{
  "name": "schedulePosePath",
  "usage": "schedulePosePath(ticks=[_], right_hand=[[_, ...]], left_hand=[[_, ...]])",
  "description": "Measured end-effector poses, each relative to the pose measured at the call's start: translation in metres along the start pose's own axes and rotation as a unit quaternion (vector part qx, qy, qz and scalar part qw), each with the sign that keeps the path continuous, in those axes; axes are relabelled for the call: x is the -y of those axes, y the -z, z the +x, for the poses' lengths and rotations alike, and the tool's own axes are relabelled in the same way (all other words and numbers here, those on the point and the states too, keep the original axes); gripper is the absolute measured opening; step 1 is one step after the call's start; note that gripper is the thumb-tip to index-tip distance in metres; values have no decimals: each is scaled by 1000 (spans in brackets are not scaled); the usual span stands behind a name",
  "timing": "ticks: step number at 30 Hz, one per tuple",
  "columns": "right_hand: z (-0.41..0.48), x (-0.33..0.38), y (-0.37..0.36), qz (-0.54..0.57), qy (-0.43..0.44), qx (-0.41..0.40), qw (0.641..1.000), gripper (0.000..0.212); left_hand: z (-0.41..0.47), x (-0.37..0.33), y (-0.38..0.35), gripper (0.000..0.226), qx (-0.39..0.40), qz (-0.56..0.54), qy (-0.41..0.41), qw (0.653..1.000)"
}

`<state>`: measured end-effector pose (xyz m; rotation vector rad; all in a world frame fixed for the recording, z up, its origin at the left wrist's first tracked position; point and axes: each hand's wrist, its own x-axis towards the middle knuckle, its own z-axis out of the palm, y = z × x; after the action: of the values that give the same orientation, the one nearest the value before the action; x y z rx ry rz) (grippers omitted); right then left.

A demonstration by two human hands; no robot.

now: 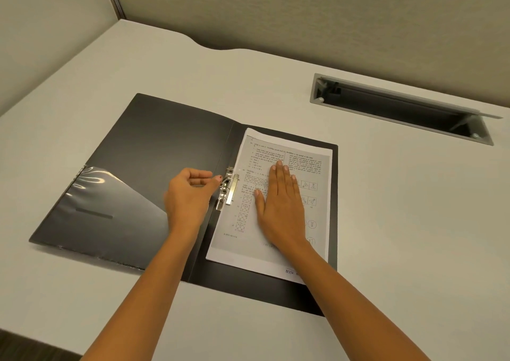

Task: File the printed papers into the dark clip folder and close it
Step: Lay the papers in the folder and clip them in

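Observation:
The dark clip folder lies open flat on the desk, its left cover bearing a clear plastic pocket. A stack of printed papers rests on the right half, its left edge under the metal clip beside the spine. My right hand lies flat, fingers spread, pressing on the papers. My left hand is loosely curled just left of the clip, its thumb tip touching the clip's lever; it grips nothing.
The folder sits on a pale desk. A grey cable slot with its lid raised is set into the desk at the back right. Beige partition walls stand behind and to the left.

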<state>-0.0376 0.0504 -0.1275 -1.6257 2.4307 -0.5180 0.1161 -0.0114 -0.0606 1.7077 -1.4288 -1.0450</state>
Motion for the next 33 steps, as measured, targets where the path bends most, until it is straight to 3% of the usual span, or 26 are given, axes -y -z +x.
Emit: schedulePosePath(ticks=[7, 17, 24, 33], right_hand=[[1, 0, 1, 4, 2, -2, 1000, 70], [1, -1, 1, -3, 0, -1, 1000, 70], [1, -1, -1, -1, -3, 0, 1000, 71], [0, -3, -3, 2, -1, 2, 1000, 71]], left_hand=[[-9, 15, -1, 25, 16, 133, -33, 990], [-11, 21, -2, 26, 27, 197, -25, 980], [-14, 26, -6, 27, -7, 226, -56, 973], [-13, 35, -9, 26, 5, 191, -32, 981]])
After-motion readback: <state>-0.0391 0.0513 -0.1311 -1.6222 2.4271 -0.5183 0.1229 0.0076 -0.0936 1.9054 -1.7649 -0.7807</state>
